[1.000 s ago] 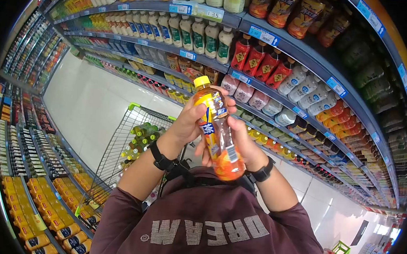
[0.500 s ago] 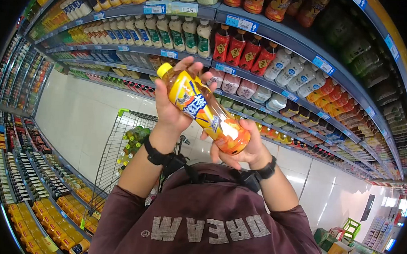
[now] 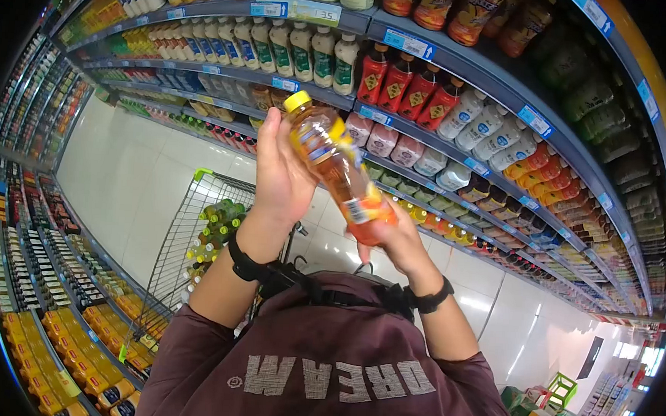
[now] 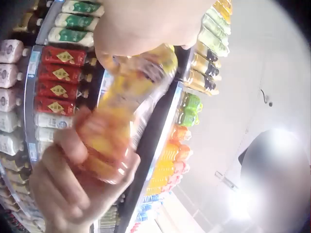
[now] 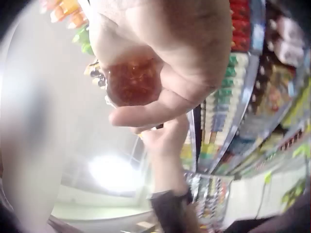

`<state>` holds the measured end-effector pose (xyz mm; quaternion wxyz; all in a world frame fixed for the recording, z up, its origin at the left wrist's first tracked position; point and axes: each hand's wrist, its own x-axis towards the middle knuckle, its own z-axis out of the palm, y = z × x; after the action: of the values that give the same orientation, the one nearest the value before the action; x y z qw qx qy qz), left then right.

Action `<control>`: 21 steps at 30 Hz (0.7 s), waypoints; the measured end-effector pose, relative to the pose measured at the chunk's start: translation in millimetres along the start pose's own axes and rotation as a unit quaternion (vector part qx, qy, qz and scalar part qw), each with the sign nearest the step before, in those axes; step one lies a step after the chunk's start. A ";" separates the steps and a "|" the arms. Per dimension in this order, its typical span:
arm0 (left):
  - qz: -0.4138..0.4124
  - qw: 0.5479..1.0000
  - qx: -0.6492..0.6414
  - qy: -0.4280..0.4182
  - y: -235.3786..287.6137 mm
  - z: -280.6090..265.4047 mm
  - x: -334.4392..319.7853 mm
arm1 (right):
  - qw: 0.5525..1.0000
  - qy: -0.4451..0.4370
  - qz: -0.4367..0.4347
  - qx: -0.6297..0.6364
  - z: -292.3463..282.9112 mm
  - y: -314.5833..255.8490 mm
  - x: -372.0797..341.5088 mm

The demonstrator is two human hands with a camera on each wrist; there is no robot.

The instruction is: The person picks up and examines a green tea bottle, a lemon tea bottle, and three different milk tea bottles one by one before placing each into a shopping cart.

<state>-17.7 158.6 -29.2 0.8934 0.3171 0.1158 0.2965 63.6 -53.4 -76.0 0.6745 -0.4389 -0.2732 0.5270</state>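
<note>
The right hand [image 3: 401,244] grips a yellow-capped, clear plastic amber bottle [image 3: 337,168] by its base, midair before the grey shelf edge [image 3: 478,80]. A slackened grip could drop it, the left hand [image 3: 283,180] being unclasped.

your head view facing forward and down, your wrist views up close, shelves [image 4: 31,114] and ceiling [image 4: 248,63] tilted sideways in both, all three sharing the bottle [image 3: 341,168]
</note>
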 end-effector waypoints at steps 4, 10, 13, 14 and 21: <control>-0.047 0.996 -0.056 -0.041 1.6 1.7 -8.0 | 0.932 -0.208 0.106 0.277 -12.2 15.9 -5.7; -0.069 0.987 -0.134 -0.048 -24.8 -18.1 -4.9 | 0.915 -0.131 0.206 0.321 -14.2 34.3 5.6; 0.000 0.995 -0.097 -0.002 -25.2 -33.5 -7.5 | 0.958 -0.053 0.206 0.193 -12.6 33.0 16.8; 0.025 0.998 -0.045 0.018 -24.2 -38.4 -10.8 | 0.978 0.013 0.182 0.101 -5.9 30.4 16.1; 0.056 0.993 0.006 0.107 -8.6 -22.8 -25.6 | 0.928 0.139 -0.132 -0.318 17.6 28.4 20.3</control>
<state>-43.3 149.2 -51.7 0.8560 0.2946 0.1949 0.3776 41.6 -27.0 -94.8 0.5941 -0.6595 -0.3855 0.2519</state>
